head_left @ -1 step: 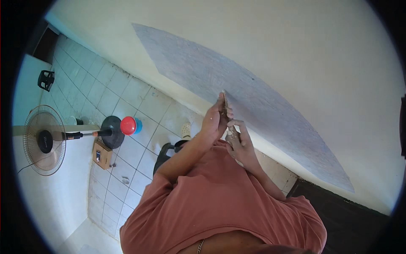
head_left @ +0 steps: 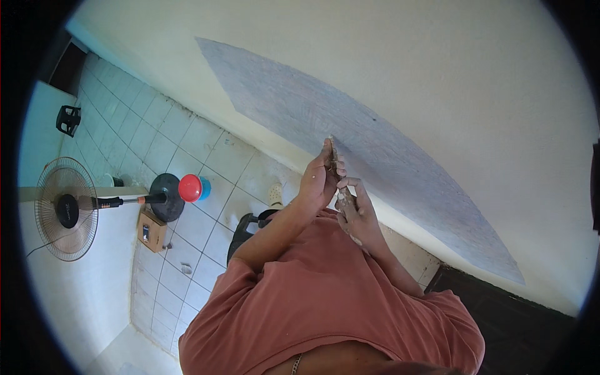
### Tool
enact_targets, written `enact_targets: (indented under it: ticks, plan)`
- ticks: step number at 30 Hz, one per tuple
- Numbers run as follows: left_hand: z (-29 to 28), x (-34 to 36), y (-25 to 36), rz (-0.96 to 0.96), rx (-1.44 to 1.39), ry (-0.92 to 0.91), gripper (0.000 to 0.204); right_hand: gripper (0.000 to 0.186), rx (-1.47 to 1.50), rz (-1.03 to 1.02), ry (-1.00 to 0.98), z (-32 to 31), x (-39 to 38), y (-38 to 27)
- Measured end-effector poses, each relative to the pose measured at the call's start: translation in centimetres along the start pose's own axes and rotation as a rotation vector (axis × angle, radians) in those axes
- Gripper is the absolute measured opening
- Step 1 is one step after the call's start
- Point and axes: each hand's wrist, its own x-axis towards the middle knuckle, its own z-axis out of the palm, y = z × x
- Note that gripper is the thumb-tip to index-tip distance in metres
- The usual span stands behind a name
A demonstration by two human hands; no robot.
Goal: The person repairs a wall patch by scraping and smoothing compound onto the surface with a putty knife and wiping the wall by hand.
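My left hand (head_left: 317, 178) is raised in front of my chest, its fingers closed around a thin, paste-smeared thing whose kind I cannot make out. A pale edge sticks up past the fingertips. Just below and to the right is my right hand (head_left: 357, 211), coated in greyish paste, with bent fingers closed at the lower end; what they grip is hidden. Beyond both hands, a grey-purple patch (head_left: 300, 103) with a curved upper edge stretches across the cream wall (head_left: 437, 81).
Left of me stand a pedestal fan (head_left: 67, 209), a red-topped blue bucket (head_left: 190, 187) and a cardboard box (head_left: 152, 230) on the tiled floor (head_left: 194, 169). A black stool (head_left: 68, 120) is farther off. Close by are a dark chair (head_left: 242, 232) and a pale shoe (head_left: 275, 195).
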Motion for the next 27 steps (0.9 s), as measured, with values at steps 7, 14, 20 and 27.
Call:
enact_targets:
  ticks: [7, 14, 20, 27]
  plan:
    - [-0.7, 0.3, -0.4, -0.012, -0.080, 0.046, 0.027, 0.020, -0.202, -0.104, 0.025, 0.1, 0.2, 0.7]
    - [-1.3, 0.7, 0.4, -0.012, -0.076, 0.022, 0.027, 0.015, -0.243, -0.132, 0.080, 1.3, 2.1, 1.6]
    - [-0.4, 0.4, 1.1, 0.089, -0.022, -0.030, 0.028, 0.016, -0.270, -0.270, 0.078, 1.1, 2.5, 0.4]
    - [2.1, -0.5, 3.3, 0.173, 0.017, -0.115, 0.034, 0.015, 0.041, -0.157, 0.030, 1.8, 1.1, -4.0]
